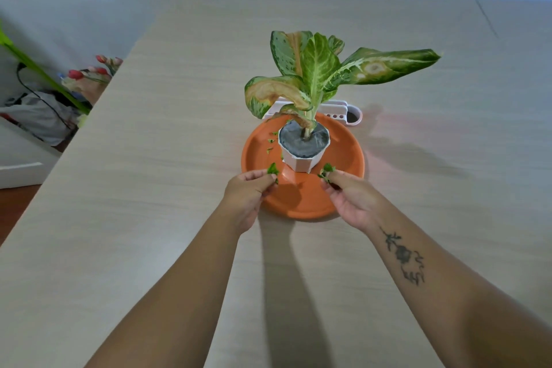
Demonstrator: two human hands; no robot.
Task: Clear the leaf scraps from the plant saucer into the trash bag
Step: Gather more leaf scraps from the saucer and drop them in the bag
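Head view: I look down at my two hands over the desk (149, 158).
Left hand (248, 191): my fingers are pinched together on green leaf scraps (273, 170), over the saucer's near left rim.
Saucer (343, 164): orange, round, toward the far edge of the desk, a little right of centre.
Loose scraps (270, 145): small green bits inside the saucer, left of the pot.
Pot (301, 161): white, standing in the saucer, holding a leafy plant (319, 69).
Right hand (349, 197): my fingers are closed on more scraps (327, 170), over the saucer's near right rim.
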